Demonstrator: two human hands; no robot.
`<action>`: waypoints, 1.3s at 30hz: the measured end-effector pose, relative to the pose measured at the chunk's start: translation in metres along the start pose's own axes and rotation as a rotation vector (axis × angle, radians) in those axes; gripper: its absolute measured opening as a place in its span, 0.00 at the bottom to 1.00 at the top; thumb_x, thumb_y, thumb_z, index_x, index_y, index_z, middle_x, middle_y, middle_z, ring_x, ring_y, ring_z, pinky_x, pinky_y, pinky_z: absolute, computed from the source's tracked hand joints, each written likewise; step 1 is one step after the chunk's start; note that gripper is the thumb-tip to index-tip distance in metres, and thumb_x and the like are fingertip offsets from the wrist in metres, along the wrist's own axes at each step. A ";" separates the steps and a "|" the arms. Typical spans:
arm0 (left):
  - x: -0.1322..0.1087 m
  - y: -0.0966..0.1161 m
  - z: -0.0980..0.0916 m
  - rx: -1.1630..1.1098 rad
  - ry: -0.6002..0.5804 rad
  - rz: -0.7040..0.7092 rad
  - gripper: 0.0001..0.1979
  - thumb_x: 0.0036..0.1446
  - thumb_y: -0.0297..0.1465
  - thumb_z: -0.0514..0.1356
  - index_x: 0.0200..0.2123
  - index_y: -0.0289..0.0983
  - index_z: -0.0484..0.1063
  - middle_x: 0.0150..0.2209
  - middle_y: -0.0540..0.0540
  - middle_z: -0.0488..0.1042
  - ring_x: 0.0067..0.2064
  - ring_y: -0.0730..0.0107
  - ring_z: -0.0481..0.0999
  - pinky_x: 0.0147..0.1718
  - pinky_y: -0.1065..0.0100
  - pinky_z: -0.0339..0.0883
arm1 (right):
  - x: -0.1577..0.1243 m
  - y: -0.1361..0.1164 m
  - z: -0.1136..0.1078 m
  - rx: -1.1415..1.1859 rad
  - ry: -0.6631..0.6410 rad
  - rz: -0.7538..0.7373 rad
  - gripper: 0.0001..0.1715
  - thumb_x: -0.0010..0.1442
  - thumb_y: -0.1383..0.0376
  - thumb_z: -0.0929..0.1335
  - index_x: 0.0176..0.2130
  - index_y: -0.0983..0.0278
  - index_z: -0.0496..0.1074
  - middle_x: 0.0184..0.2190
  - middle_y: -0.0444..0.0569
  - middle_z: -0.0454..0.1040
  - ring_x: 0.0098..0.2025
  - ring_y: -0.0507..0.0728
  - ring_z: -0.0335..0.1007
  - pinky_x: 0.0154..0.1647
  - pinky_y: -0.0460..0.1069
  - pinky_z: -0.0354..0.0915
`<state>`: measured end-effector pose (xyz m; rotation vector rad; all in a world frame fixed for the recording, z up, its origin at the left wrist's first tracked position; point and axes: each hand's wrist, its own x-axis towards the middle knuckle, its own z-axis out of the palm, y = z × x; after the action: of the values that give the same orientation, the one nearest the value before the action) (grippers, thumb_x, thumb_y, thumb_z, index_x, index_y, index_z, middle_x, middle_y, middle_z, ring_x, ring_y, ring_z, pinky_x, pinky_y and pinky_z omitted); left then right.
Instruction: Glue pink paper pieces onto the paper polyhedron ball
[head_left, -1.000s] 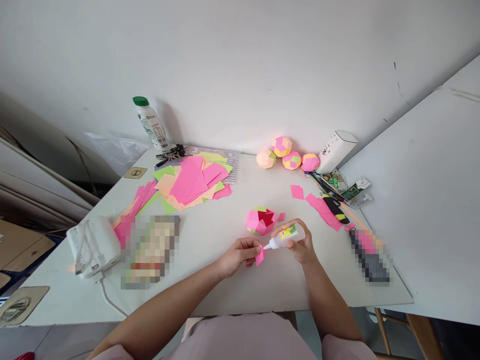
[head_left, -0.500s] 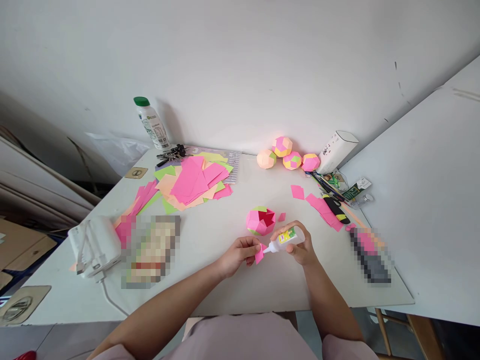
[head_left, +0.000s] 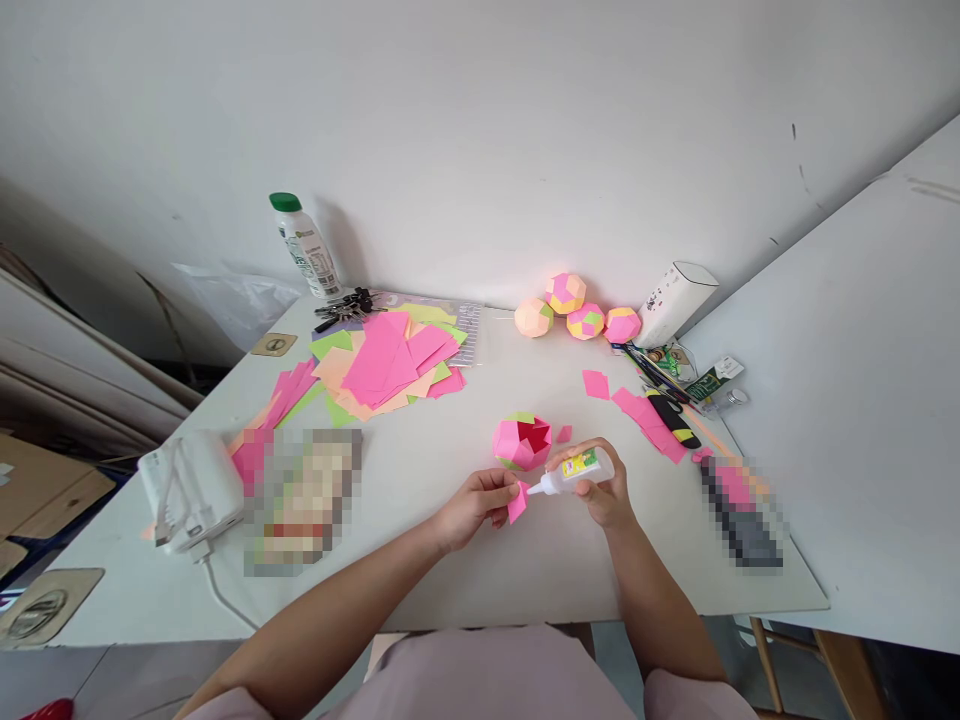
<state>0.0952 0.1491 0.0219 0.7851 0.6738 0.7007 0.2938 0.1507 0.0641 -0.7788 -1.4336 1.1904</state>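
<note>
My left hand (head_left: 472, 505) pinches a small pink paper piece (head_left: 517, 503) just above the white table (head_left: 420, 580). My right hand (head_left: 604, 490) is wrapped round a small white glue bottle (head_left: 571, 472) with a yellow-green label, laid sideways, its nozzle tip touching the pink piece. Right behind both hands sits an unfinished paper ball (head_left: 521, 442) of pink and green facets, open at the top. A tiny pink scrap (head_left: 563, 434) lies beside it.
A heap of pink, green and orange paper sheets (head_left: 386, 362) lies at the back left, with keys (head_left: 343, 306) and a green-capped bottle (head_left: 303, 245). Finished paper balls (head_left: 576, 310) and a white box (head_left: 675, 300) stand by the wall. Pink strips (head_left: 645, 418), pens (head_left: 660, 378), a white charger (head_left: 193, 492).
The glue bottle's nozzle has shifted slightly along the pink piece, and my left hand has tilted the piece a little. Nothing else has moved.
</note>
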 end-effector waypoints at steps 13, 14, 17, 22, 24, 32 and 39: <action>-0.001 0.002 0.002 0.099 -0.051 0.090 0.15 0.50 0.40 0.65 0.24 0.33 0.71 0.21 0.52 0.64 0.20 0.81 0.56 0.20 0.72 0.54 | 0.004 0.009 0.002 0.164 0.200 0.302 0.19 0.55 0.52 0.70 0.29 0.61 0.60 0.24 0.42 0.75 0.11 0.43 0.51 0.10 0.41 0.46; -0.001 0.002 0.002 0.109 -0.055 0.098 0.15 0.50 0.40 0.65 0.24 0.33 0.71 0.21 0.52 0.64 0.21 0.81 0.56 0.21 0.72 0.54 | 0.005 0.009 0.002 0.179 0.198 0.333 0.19 0.56 0.52 0.70 0.29 0.61 0.60 0.24 0.42 0.75 0.10 0.43 0.50 0.10 0.41 0.46; -0.002 0.002 0.003 0.116 -0.048 0.091 0.16 0.49 0.42 0.65 0.25 0.33 0.71 0.22 0.52 0.64 0.21 0.80 0.56 0.21 0.72 0.55 | 0.008 0.007 0.002 0.235 0.171 0.397 0.18 0.56 0.51 0.69 0.31 0.61 0.61 0.24 0.42 0.75 0.11 0.44 0.50 0.10 0.41 0.46; -0.002 0.003 0.004 0.086 -0.021 0.058 0.16 0.48 0.41 0.66 0.25 0.33 0.70 0.22 0.52 0.64 0.20 0.81 0.56 0.21 0.73 0.54 | 0.010 0.005 -0.002 0.317 0.093 0.460 0.17 0.56 0.52 0.67 0.39 0.61 0.64 0.30 0.46 0.77 0.13 0.46 0.56 0.11 0.42 0.49; -0.002 0.003 0.004 0.069 -0.019 0.049 0.15 0.47 0.40 0.66 0.25 0.33 0.70 0.21 0.53 0.64 0.20 0.81 0.56 0.21 0.72 0.54 | 0.010 0.006 -0.004 0.333 0.076 0.474 0.15 0.56 0.55 0.67 0.40 0.61 0.65 0.32 0.47 0.78 0.15 0.47 0.58 0.11 0.42 0.51; 0.000 0.001 0.000 0.025 -0.040 0.000 0.12 0.47 0.37 0.67 0.27 0.33 0.72 0.21 0.53 0.63 0.20 0.81 0.55 0.21 0.72 0.53 | 0.011 0.004 -0.002 0.265 0.050 0.438 0.13 0.58 0.56 0.68 0.35 0.64 0.67 0.20 0.42 0.73 0.13 0.47 0.55 0.10 0.43 0.50; 0.000 0.001 0.000 0.001 -0.040 0.002 0.12 0.46 0.37 0.67 0.26 0.33 0.72 0.22 0.53 0.63 0.20 0.82 0.55 0.21 0.72 0.53 | 0.012 0.002 0.003 0.197 0.105 0.411 0.17 0.56 0.54 0.70 0.31 0.63 0.64 0.12 0.38 0.65 0.13 0.49 0.57 0.11 0.43 0.52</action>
<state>0.0949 0.1499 0.0229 0.7989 0.6375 0.6852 0.2877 0.1615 0.0665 -1.0106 -1.0783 1.5508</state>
